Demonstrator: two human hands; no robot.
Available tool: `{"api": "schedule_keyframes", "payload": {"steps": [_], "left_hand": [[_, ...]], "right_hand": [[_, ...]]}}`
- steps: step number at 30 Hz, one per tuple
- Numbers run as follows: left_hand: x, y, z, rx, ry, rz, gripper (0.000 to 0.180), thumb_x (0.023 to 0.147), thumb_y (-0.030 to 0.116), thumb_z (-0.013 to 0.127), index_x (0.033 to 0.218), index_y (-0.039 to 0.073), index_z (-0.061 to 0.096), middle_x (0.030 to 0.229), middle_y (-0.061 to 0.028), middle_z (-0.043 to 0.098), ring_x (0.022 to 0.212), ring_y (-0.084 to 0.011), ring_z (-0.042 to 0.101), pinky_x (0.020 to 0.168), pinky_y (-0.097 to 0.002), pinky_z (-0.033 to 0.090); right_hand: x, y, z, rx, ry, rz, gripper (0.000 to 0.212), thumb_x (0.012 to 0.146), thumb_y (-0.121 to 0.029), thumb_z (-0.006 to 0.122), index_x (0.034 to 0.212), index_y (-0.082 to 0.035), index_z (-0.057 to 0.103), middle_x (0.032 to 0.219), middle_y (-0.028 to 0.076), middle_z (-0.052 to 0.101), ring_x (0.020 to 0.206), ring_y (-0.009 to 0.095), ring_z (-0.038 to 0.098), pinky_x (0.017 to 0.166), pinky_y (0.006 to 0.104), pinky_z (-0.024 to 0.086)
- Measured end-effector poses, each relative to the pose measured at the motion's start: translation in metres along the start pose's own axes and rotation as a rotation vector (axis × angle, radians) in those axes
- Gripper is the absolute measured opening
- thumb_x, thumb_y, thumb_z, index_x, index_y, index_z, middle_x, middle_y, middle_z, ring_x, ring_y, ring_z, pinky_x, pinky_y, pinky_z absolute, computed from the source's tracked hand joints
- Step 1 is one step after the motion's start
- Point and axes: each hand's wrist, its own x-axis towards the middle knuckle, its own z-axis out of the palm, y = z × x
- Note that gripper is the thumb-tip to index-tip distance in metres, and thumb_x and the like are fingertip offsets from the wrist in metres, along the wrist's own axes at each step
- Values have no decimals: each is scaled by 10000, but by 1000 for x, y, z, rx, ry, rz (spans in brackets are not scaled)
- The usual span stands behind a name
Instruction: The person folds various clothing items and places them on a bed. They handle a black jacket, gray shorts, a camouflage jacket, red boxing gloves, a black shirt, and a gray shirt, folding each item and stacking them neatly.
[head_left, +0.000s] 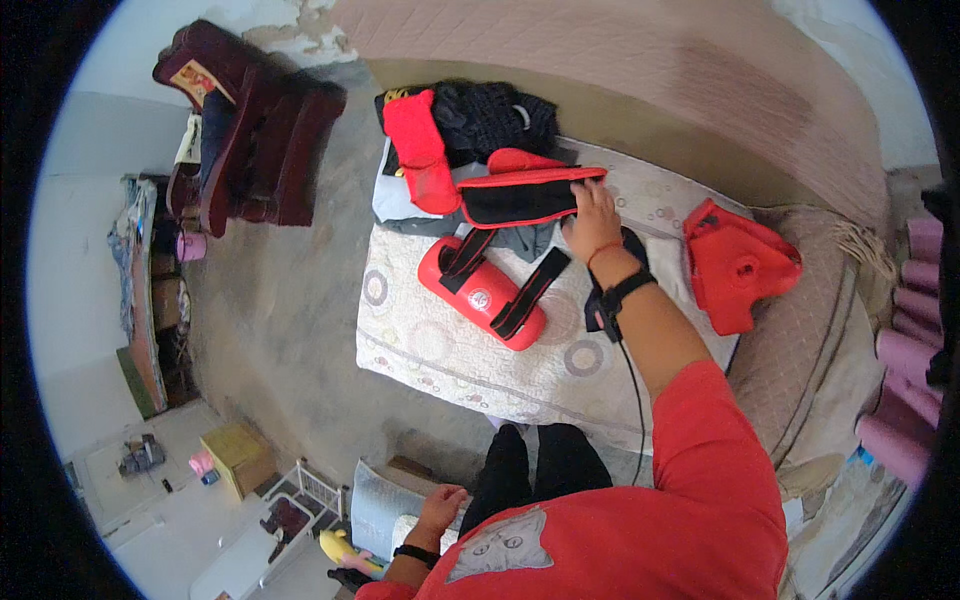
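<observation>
My right hand (597, 222) is closed on the right end of a red-edged shin guard (525, 201) whose black inner side faces me. Just in front of it on the bed lies a second red shin guard (478, 298), padded face up, its black straps spread out. To the right of my forearm sits a red piece of molded headgear (738, 265). A bright red padded piece (419, 150) rests at the far left of the pile. Low beside my thigh hangs my left hand (440, 506), fingers loosely bent and nothing seen in it.
A white patterned quilt (400, 340) covers the bed. Black clothing (490, 115) is heaped toward the wall. A dark cable (636, 410) runs from my right wrist. A dark red wooden chair (270, 150) stands at the far left; pink rolls (895, 445) stack at the right.
</observation>
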Motion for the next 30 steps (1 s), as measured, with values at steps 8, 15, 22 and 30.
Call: {"api": "schedule_keyframes", "payload": {"steps": [8,15,22,30], "left_hand": [[2,48,13,-178,-27,-51,239,890,216,646,1013,12,623,871,-46,657,794,-126,602,745,-270,490],[47,71,-1,-269,-11,19,222,905,239,615,991,35,634,845,-22,634,746,-121,561,689,-274,466],[102,127,-28,-210,-142,213,246,902,248,627,1011,27,624,848,-22,634,749,-116,559,694,-263,467],[264,209,-62,-251,-289,173,482,831,214,716,1206,0,502,1057,-73,608,926,-165,569,775,-292,477]], "right_hand": [[82,2,58,-301,-345,126,556,755,-224,713,1263,-107,521,1250,141,561,1187,337,505,1016,463,392],[-26,-15,45,-173,21,-269,611,761,-78,614,1348,-157,464,1318,156,457,1153,377,468,945,500,398],[-140,-106,112,-237,-419,-461,351,853,-230,493,1192,-217,581,1336,59,479,1261,349,386,893,625,338],[-74,-60,136,165,-97,-1,609,710,-342,754,1199,-36,557,1147,206,559,1092,406,497,979,458,385]]}}
